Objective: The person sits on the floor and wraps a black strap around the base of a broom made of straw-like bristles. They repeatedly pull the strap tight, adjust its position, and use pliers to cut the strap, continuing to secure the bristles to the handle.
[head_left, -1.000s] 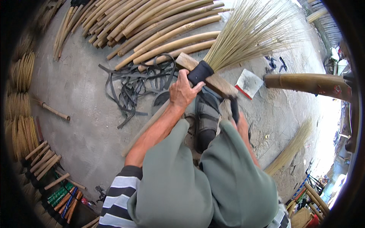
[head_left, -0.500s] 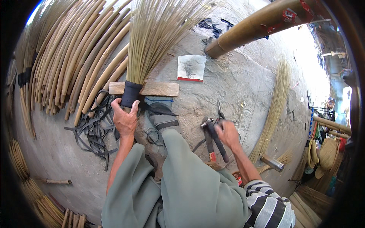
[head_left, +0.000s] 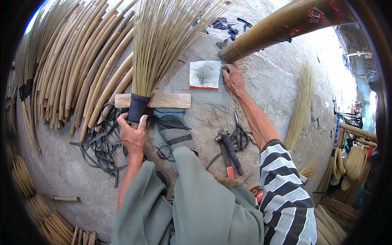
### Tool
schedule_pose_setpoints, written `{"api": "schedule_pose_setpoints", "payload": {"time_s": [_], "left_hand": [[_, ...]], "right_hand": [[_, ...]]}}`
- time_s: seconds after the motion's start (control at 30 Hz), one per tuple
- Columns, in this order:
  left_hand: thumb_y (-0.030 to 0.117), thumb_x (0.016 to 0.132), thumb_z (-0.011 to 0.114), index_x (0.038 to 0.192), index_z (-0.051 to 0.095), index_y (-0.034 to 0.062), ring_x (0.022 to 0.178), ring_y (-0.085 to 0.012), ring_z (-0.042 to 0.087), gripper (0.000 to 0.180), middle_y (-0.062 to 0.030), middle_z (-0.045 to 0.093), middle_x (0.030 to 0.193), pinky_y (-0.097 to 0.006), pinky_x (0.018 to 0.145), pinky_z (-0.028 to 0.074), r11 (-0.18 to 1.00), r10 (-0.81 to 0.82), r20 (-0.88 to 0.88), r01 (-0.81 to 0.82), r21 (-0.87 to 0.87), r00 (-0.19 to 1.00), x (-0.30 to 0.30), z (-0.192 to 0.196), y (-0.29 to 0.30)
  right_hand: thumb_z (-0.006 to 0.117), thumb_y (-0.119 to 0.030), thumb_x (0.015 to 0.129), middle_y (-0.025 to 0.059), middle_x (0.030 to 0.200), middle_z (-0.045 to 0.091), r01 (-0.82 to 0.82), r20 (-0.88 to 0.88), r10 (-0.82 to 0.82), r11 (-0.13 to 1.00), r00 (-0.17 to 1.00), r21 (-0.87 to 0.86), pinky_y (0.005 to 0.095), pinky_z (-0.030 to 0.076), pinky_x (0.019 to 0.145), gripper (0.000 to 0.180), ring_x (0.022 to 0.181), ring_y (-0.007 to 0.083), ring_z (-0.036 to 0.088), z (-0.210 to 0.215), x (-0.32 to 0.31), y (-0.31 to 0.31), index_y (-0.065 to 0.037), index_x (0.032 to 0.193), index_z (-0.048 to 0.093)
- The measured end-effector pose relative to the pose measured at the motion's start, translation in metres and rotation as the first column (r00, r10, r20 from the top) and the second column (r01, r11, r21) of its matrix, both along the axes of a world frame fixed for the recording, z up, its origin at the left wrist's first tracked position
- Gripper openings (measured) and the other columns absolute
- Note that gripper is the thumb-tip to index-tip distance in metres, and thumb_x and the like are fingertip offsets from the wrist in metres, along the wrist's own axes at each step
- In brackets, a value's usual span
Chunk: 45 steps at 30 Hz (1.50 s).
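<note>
My left hand [head_left: 132, 136] is closed around the lower end of a broom head [head_left: 153, 53], just under its black-wrapped neck [head_left: 139, 107]. The fine pale stalks fan out away from me, and the neck lies across a short wooden board [head_left: 171, 100]. Reaching forward, my right hand [head_left: 234, 79] has its fingers pinched together beside the right edge of a white sheet [head_left: 197, 67] with a red edge. Small dark slivers, like nails, lie on that sheet. Whatever the right fingertips hold is too small to make out.
Closer to me lie a hammer [head_left: 232, 152] with a black-wrapped handle and dark-handled scissors [head_left: 240, 136]. Black strips [head_left: 100, 149] are heaped left of my left hand. Curved broom handles [head_left: 87, 61] fill the far left. A thick bamboo pole [head_left: 261, 38] slants in from the upper right.
My right hand has moved forward from beside the hammer and scissors to the edge of the white sheet. The left hand keeps hold of the broom head, which sits slightly lower in view.
</note>
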<state>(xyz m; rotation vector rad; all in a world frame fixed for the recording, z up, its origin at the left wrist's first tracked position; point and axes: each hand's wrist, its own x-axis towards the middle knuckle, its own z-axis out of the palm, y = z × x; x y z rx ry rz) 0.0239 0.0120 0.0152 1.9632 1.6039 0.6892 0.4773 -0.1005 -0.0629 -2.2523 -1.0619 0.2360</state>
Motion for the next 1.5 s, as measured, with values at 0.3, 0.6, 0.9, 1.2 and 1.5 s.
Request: {"api": "schedule_pose_setpoints", "payload": {"time_s": [0.3, 0.6, 0.9, 1.2, 1.5], "left_hand": [[0.044, 0.092, 0.094, 0.135, 0.055, 0.0068, 0.098, -0.0483, 0.076, 0.069, -0.0245, 0.076, 0.108, -0.054, 0.085, 0.058, 0.999, -0.008, 0.011, 0.007, 0.042, 1.000, 0.002, 0.001, -0.002], [0.043, 0.092, 0.094, 0.135, 0.055, 0.0064, 0.099, -0.0461, 0.076, 0.068, -0.0235, 0.075, 0.109, -0.053, 0.085, 0.058, 1.000, -0.001, 0.031, 0.001, 0.000, 1.000, 0.003, 0.003, -0.001], [0.040, 0.091, 0.094, 0.136, 0.055, 0.0057, 0.100, -0.0468, 0.076, 0.069, -0.0250, 0.075, 0.110, -0.053, 0.086, 0.057, 1.000, -0.003, 0.026, 0.003, -0.001, 1.000, 0.003, 0.004, 0.000], [0.040, 0.091, 0.094, 0.135, 0.055, 0.0049, 0.099, -0.0477, 0.076, 0.068, -0.0247, 0.075, 0.109, -0.054, 0.086, 0.057, 0.999, 0.011, 0.056, -0.008, -0.042, 0.998, 0.003, 0.010, -0.002], [0.044, 0.091, 0.093, 0.134, 0.055, 0.0059, 0.099, -0.0496, 0.076, 0.069, -0.0254, 0.076, 0.106, -0.056, 0.085, 0.057, 1.000, -0.004, 0.068, 0.005, -0.024, 0.998, 0.001, 0.007, 0.000]], "right_hand": [[0.076, -0.021, 0.100, 0.0172, 0.115, 0.072, -0.054, -0.014, 0.053, 0.996, 0.999, -0.068, 0.0495, 0.057, 0.096, 0.024, 0.112, 0.0397, 0.070, -0.007, 0.006, 0.000, -0.012, 0.122, 0.079], [0.071, -0.016, 0.100, 0.0192, 0.114, 0.065, -0.092, 0.327, 0.099, 0.995, 0.940, -0.037, 0.0527, 0.055, 0.095, 0.014, 0.113, 0.0415, 0.065, -0.017, -0.006, 0.002, -0.007, 0.110, 0.071], [0.070, -0.015, 0.099, 0.0226, 0.111, 0.065, 0.217, 0.146, -0.208, 0.975, 0.967, -0.042, 0.0538, 0.054, 0.096, 0.014, 0.106, 0.0441, 0.065, -0.024, -0.009, -0.019, -0.004, 0.107, 0.072], [0.075, -0.016, 0.100, 0.0205, 0.102, 0.068, -0.001, 0.057, -0.009, 0.987, 0.998, 0.160, 0.0505, 0.054, 0.092, 0.018, 0.102, 0.0385, 0.066, -0.002, -0.056, 0.010, -0.004, 0.112, 0.074], [0.070, -0.015, 0.106, 0.0196, 0.113, 0.067, 0.262, -0.134, -0.237, 0.941, 0.962, 0.213, 0.0442, 0.054, 0.094, 0.023, 0.104, 0.0320, 0.067, 0.003, -0.106, -0.034, 0.001, 0.121, 0.074]]}}
